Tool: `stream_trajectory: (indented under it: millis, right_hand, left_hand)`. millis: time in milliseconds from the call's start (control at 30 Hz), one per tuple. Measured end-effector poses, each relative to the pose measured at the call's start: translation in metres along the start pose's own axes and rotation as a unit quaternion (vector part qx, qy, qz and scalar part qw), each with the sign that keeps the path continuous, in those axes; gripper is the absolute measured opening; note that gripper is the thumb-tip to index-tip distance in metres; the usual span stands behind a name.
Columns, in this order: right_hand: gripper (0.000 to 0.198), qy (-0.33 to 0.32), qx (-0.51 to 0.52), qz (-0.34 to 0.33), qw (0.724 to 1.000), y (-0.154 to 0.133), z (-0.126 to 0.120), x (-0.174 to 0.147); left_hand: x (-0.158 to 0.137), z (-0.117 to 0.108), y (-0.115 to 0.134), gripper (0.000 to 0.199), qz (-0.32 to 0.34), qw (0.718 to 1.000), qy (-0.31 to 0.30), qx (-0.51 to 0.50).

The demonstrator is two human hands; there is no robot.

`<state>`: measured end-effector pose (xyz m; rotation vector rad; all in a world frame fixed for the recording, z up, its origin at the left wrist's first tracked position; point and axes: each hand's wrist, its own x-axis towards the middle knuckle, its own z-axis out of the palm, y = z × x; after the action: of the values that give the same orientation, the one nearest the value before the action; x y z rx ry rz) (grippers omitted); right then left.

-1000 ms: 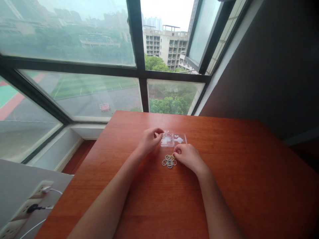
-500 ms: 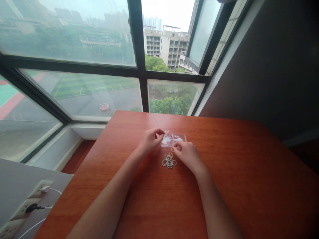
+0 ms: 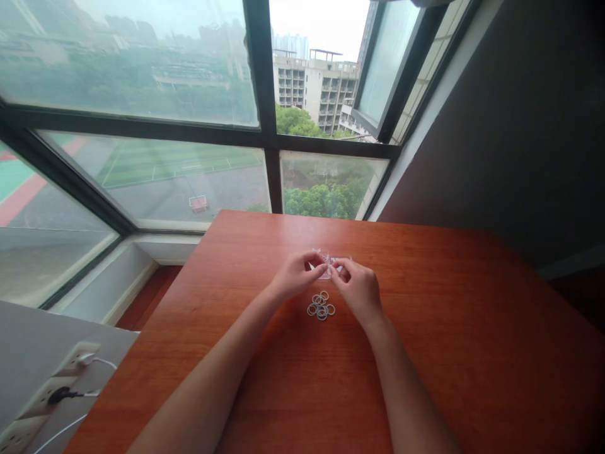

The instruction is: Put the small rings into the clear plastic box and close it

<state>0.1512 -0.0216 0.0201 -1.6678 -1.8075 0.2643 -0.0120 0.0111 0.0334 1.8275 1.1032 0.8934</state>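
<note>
Mid-frame, left hand (image 3: 297,275) and right hand (image 3: 360,287) nearly meet by the clear box (image 3: 325,276), finger grip unclear; fine handling, likely needing steadiness next.

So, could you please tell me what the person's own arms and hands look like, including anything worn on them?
The left hand and right hand are ungloved. The bare left forearm and bare right forearm show no sleeve, watch, bracelet or marking; smaller details cannot be made out.

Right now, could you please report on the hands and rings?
Left hand and right hand close together; clear box partly hidden behind them; rings overlapping on tabletop.
</note>
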Motion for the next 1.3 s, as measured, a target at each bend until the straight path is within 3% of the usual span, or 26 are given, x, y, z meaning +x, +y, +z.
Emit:
stream_trajectory:
  millis: [433,733,1167,1300]
  right_hand:
    - [0.015,-0.004,0.001,-0.007,1.0,-0.001,0.0,-0.001]
    - [0.013,-0.017,-0.003,0.001,1.0,0.0,-0.003,0.0]
    - [0.013,-0.012,-0.007,-0.012,1.0,0.004,-0.001,0.0]
    - [0.012,-0.051,-0.017,-0.012,0.998,0.004,-0.002,0.0]
  left_hand:
    - [0.0,0.001,0.0,0.016,0.004,1.0,-0.006,0.006]
    - [0.004,-0.029,-0.018,0.018,0.012,0.993,0.074,0.095]
    - [0.003,-0.031,-0.023,0.018,0.016,0.99,0.056,0.131]
    - [0.004,-0.034,-0.025,0.018,0.02,0.989,0.06,0.135]
